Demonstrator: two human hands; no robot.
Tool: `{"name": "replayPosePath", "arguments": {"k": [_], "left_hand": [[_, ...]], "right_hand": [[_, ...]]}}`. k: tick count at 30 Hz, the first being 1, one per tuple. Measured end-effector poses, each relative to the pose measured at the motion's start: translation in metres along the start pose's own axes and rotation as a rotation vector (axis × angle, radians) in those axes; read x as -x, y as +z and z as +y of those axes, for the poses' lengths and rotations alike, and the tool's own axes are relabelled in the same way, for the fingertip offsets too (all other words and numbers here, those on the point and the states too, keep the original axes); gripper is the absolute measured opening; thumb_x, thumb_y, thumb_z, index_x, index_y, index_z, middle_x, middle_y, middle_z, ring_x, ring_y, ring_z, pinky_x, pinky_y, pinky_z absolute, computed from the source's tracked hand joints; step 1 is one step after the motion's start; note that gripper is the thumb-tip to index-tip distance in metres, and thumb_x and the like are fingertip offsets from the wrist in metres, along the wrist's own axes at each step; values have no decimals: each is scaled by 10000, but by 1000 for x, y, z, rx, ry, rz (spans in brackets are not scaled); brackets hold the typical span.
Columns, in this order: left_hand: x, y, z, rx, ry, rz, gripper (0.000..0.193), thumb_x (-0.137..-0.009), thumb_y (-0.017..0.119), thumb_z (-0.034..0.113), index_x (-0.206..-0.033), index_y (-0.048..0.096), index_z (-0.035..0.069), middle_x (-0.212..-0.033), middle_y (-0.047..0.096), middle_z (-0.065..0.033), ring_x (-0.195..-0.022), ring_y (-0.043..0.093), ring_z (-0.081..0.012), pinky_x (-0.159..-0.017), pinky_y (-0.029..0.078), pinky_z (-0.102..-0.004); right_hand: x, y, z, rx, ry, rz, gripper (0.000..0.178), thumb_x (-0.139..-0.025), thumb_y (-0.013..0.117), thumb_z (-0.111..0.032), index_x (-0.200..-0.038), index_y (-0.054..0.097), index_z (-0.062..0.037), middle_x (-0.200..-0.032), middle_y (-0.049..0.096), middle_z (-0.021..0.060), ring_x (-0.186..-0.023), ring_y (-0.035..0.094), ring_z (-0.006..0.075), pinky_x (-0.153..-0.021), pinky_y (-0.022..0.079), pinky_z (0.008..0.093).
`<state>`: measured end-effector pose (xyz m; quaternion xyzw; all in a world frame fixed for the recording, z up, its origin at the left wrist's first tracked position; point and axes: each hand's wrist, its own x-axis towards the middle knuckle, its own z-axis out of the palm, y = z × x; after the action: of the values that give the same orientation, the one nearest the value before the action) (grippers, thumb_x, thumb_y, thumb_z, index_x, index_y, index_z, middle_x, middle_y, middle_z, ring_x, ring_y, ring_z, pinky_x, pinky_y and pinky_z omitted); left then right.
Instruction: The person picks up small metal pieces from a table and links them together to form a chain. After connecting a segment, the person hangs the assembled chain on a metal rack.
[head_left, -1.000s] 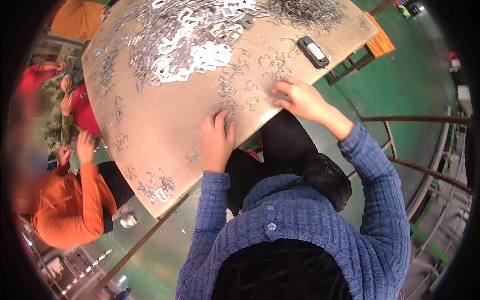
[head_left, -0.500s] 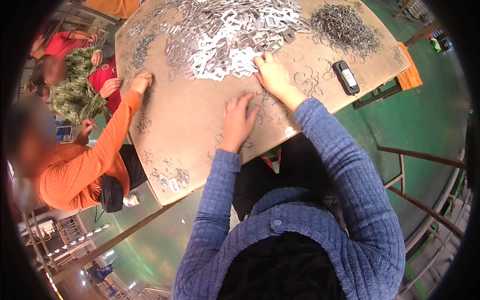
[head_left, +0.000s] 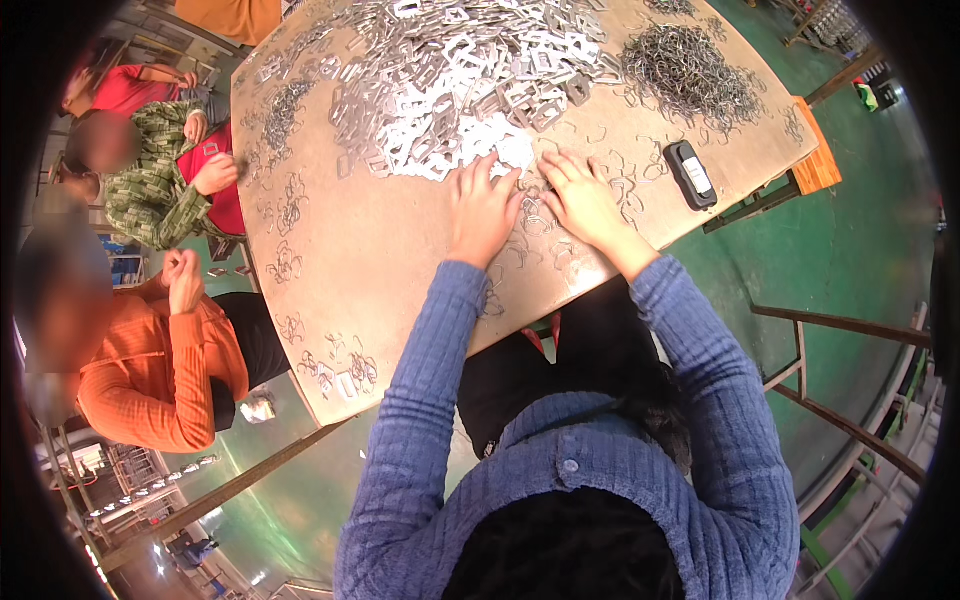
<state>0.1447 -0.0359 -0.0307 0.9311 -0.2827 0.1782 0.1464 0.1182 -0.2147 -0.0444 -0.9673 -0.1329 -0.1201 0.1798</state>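
The pile of plates, long axes pointing every way, lies straight ahead of your left hand, the nearer one, fingertips at the pile's near edge, and ahead-left of your right hand, both with fingers spread.

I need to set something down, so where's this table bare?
The widest bare tabletop lies between the left hand, metal frames and the wire clips along the left edge. Crowded: the far side, and around the right hand.
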Motion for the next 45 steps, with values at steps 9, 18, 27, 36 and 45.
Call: {"name": "replayPosePath", "arguments": {"k": [9, 18, 27, 36, 45], "left_hand": [[10, -19, -22, 98, -235, 65, 226, -803, 636, 234, -1003, 622, 129, -1126, 525, -121, -1046, 474, -300, -915, 333, -432], [-38, 5, -11, 83, -228, 62, 244, -700, 726, 198, -918, 655, 116, -998, 520, -93, -986, 477, -266, -837, 378, -394], [28, -39, -6, 1172, -627, 17, 104, -847, 611, 38, -914, 539, 4, -814, 604, -33, -732, 581, -88, -618, 466, -197], [86, -56, 37, 1334, -821, 50, 104, -872, 575, 27, -952, 516, -1, -843, 600, -52, -745, 597, -104, -649, 513, -222], [99, -67, 22, 1192, -863, 146, 124, -858, 605, 51, -943, 531, 0, -810, 601, -38, -678, 585, -77, -594, 478, -184]], "right_hand": [[-12, -12, 2, -247, 335, 181, 214, -760, 669, -227, -903, 615, -78, -973, 605, 115, -991, 566, 293, -856, 424, 473], [-42, 9, -10, -60, 421, -31, 171, -780, 628, -144, -890, 587, -20, -958, 594, 181, -855, 591, 349, -740, 470, 430], [4, -57, -41, -1403, 615, -19, 107, -849, 592, -39, -926, 586, 36, -843, 637, 116, -758, 647, 189, -682, 536, 273], [27, -55, -60, -1692, 740, -178, 115, -860, 603, -64, -917, 602, 36, -842, 638, 97, -730, 642, 157, -652, 534, 245], [13, -26, -47, -315, 295, -159, 83, -809, 622, -91, -876, 632, -44, -776, 649, 103, -656, 629, 238, -619, 488, 302]]}}
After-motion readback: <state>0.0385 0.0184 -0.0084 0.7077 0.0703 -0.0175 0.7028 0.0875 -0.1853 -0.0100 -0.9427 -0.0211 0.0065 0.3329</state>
